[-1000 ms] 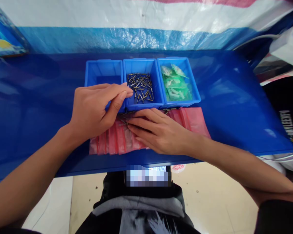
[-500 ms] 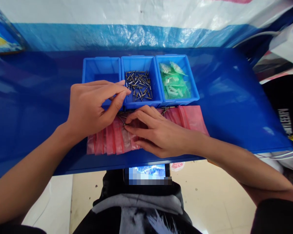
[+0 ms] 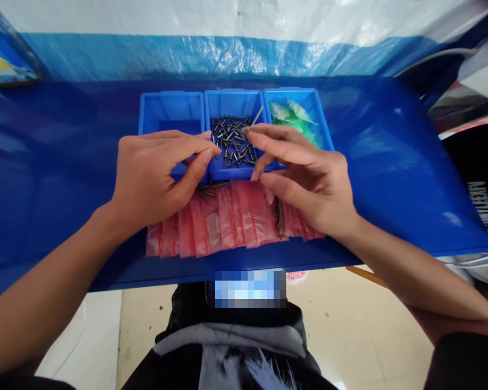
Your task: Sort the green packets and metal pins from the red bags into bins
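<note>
My left hand (image 3: 158, 173) is closed, thumb and index finger pinched, over the front of the left blue bin; what lies between the fingertips is too small to make out. My right hand (image 3: 309, 173) hovers at the front of the middle and right bins, its index and middle fingertips by a thin metal rivet (image 3: 255, 119) that sticks up over the middle bin. Dark rivets (image 3: 236, 141) lie loose in the middle bin (image 3: 217, 174). Pink plastic bags (image 3: 231, 222) overlap in a row below both hands, with a few rivets (image 3: 206, 192) on their upper edge.
The left blue bin (image 3: 171, 99) holds nothing visible. Green and clear packets (image 3: 295, 116) fill the right bin (image 3: 326, 127). All stand on a blue table (image 3: 85, 119). Below its front edge, a pixelated screen (image 3: 250, 288) rests near my lap.
My right hand has lifted off the pink bags and moved up and right toward the bins, with a rivet now at its fingertips. My left hand has barely moved.
</note>
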{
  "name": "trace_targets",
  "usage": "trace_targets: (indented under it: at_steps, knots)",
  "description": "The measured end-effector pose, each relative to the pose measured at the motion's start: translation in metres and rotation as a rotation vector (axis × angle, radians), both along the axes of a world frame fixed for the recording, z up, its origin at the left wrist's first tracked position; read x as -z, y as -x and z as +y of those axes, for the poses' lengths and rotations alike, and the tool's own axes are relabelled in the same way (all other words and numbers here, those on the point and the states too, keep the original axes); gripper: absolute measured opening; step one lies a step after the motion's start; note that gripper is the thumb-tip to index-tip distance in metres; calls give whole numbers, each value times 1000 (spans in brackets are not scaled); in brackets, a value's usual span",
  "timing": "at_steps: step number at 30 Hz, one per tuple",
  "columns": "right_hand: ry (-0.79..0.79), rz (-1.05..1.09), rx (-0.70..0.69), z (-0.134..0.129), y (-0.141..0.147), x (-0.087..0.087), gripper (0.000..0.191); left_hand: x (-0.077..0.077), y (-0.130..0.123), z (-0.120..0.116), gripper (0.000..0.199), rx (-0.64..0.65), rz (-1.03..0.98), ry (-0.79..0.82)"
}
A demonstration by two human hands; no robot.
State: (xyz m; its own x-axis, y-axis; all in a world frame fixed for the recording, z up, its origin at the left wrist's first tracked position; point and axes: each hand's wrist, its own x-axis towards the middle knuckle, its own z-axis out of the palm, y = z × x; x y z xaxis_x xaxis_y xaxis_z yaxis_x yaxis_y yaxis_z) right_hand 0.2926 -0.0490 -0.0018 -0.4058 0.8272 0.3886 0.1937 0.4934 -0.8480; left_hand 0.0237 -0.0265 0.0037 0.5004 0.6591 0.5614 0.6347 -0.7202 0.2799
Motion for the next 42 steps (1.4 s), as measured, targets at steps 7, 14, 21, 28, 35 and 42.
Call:
trace_targets:
  at_steps: [7, 14, 21, 28, 35, 42]
  knots:
    - [-313, -166, -73, -2, 1, -4, 41, 1, 0, 2, 18, 37, 2, -47]
    - [-751, -665, -204, -14, 16, 18, 44, 3, 0, 2, 18, 30, -14, -65]
    - [-667, -695, -281, -15, 21, 24, 58, 3, 0, 2, 16, 38, -7, -78]
    - [-671, -593, -237, -13, 19, 26, 29, 7, 0, 5, 15, 59, -49, -109]
    - [-755, -688, -189, -13, 21, 25, 29, 8, 2, 8, 15, 82, -35, -159]
    - [-786, -567, -251, -10, 21, 24, 22, 8, 1, 8, 14, 63, -21, -142]
